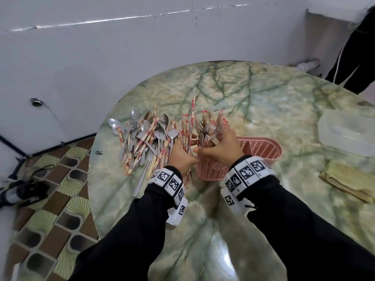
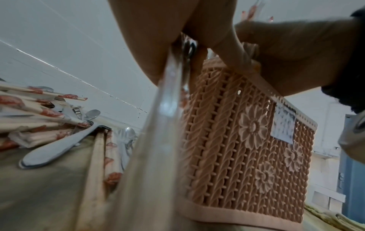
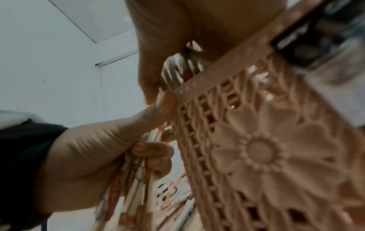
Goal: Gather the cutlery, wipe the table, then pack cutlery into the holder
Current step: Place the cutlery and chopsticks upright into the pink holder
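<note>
A pink lattice cutlery holder (image 1: 263, 151) stands on the marble table (image 1: 263, 94). My right hand (image 1: 216, 144) grips a bundle of wrapped chopsticks and spoons (image 1: 211, 126) upright over the holder's left end. Just left of it, my left hand (image 1: 187, 149) grips several paper-wrapped chopsticks (image 1: 185, 128) beside the holder's wall. The right wrist view shows the left hand (image 3: 150, 154) curled round its chopsticks (image 3: 128, 187) next to the holder (image 3: 266, 148). A loose pile of spoons, forks and chopsticks (image 1: 146, 138) lies to the left. The left wrist view shows that pile (image 2: 39, 117) and the holder (image 2: 247, 140).
A clear plastic box (image 1: 349, 132) sits at the table's right edge, with a folded yellow cloth (image 1: 349, 181) in front of it. Someone in black clothes (image 1: 357, 57) stands beyond the far right rim. A white wall is close behind; patterned floor lies to the left.
</note>
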